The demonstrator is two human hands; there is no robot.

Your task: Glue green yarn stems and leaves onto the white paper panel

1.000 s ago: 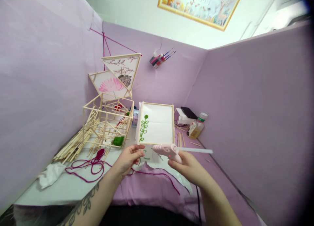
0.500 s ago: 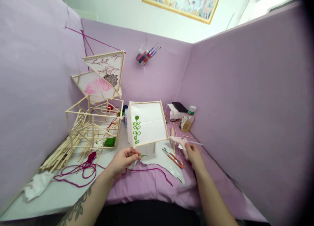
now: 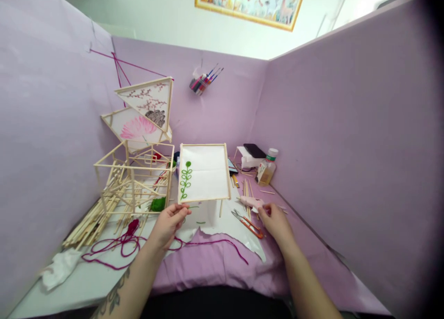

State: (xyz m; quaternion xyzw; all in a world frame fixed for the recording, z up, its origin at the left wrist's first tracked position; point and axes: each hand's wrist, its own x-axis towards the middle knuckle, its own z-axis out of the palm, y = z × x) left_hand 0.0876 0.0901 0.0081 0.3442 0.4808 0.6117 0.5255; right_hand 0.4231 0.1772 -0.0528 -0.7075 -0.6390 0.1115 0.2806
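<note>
My left hand [image 3: 170, 223] is closed in a pinch at a short piece of green yarn [image 3: 194, 207], just below the bottom left corner of a white panel [image 3: 207, 173]. The panel has a thin wooden frame and stands tilted up; whether my fingers touch it I cannot tell. Green yarn forms a leafy stem [image 3: 186, 180] with a round top along its left side. My right hand [image 3: 276, 222] has its fingers closed at the back of a pale pink glue gun [image 3: 251, 202], which lies low over the table. Orange-handled snips [image 3: 250, 226] rest just left of that hand.
An open wooden stick frame [image 3: 133, 167] and many loose sticks [image 3: 93, 219] occupy the left. Magenta yarn [image 3: 121, 245] trails across the front. A bottle [image 3: 266, 168] stands by the right wall [image 3: 340, 138]. Painted panels [image 3: 149, 101] hang at the back left.
The white panel has shifted left in view and turned more squarely towards me. My left hand has come up slightly left. The glue gun now lies flatter under my right hand.
</note>
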